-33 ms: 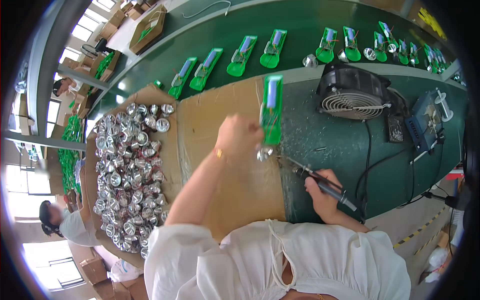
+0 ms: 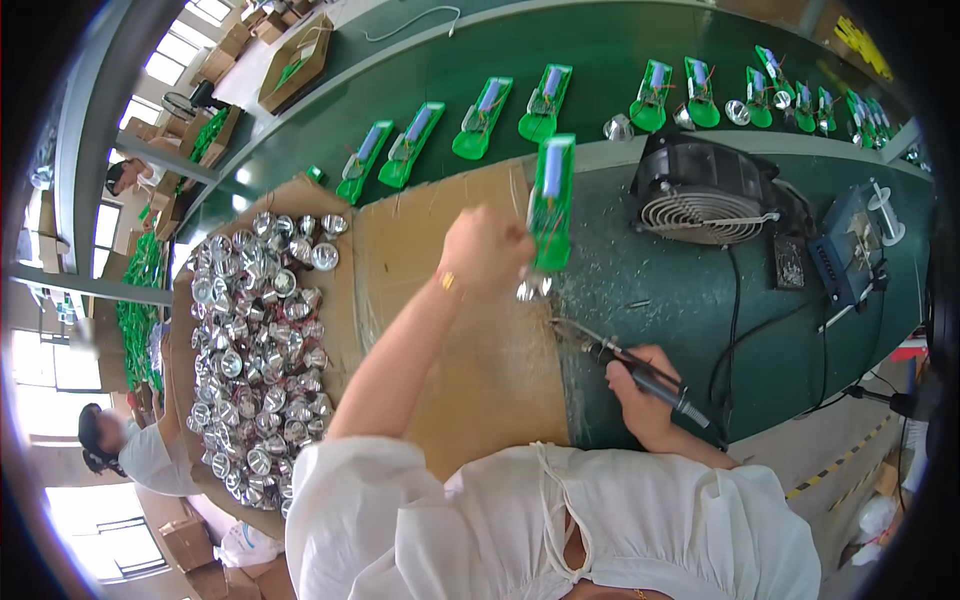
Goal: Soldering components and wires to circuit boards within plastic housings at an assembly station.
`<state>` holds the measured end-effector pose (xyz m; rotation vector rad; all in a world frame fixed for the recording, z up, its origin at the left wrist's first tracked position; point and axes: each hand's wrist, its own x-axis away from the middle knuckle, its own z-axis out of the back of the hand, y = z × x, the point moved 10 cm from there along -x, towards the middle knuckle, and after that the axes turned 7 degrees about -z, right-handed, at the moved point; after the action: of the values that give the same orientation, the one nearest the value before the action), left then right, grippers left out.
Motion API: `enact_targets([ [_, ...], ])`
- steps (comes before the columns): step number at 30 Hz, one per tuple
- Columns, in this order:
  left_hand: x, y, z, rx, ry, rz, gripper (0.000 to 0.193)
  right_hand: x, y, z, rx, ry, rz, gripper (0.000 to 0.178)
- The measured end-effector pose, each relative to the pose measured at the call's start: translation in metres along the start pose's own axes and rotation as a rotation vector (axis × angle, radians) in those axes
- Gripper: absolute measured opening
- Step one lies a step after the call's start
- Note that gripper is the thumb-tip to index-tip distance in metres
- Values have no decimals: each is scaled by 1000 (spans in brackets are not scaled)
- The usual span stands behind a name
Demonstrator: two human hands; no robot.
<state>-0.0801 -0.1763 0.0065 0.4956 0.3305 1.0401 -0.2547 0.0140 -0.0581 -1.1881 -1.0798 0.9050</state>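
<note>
My left hand [image 2: 487,245] is closed at the lower left edge of a green plastic casing [image 2: 553,215], which it holds above the table. A pale purple cylindrical battery [image 2: 553,172] and thin red wires lie inside that casing. Just below its lower end hangs a shiny reflector cup [image 2: 535,289], partly hidden by blur. My right hand [image 2: 642,392] is wrapped round the grip of a soldering iron [image 2: 655,379]. The iron points up and left, its tip a little below the reflector cup and apart from it.
Left of the cardboard sheet [image 2: 440,400], a cardboard box [image 2: 345,290] holds many reflector cups [image 2: 250,350]. Several similar casings [image 2: 545,105] line the far green bench. To the right stand a black fan [image 2: 705,190], a blue soldering station [image 2: 845,255] and a solder spool [image 2: 880,200]; cables trail below.
My left hand and the green casing have moved slightly away from me and to the right. My right hand and the soldering iron have shifted only a little to the left.
</note>
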Motion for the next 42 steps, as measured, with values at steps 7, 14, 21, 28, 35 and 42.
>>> enact_targets([
  [7,-168,-16,45,-9,381,73,19,-2,-8,-2,-24,-56,37,14],
  [14,-163,-70,-5,-439,180,198,18,-2,-3,-7,-5,-56,1,14],
  [21,-8,-40,28,-219,282,154,16,-1,8,7,-15,22,18,14],
  [28,142,-42,84,-212,705,89,18,-3,-5,3,-75,11,88,18],
  [35,116,-154,140,-738,417,156,23,3,-10,3,-103,72,123,18],
  [42,144,-140,99,374,677,292,16,0,-1,3,-103,62,53,19],
])
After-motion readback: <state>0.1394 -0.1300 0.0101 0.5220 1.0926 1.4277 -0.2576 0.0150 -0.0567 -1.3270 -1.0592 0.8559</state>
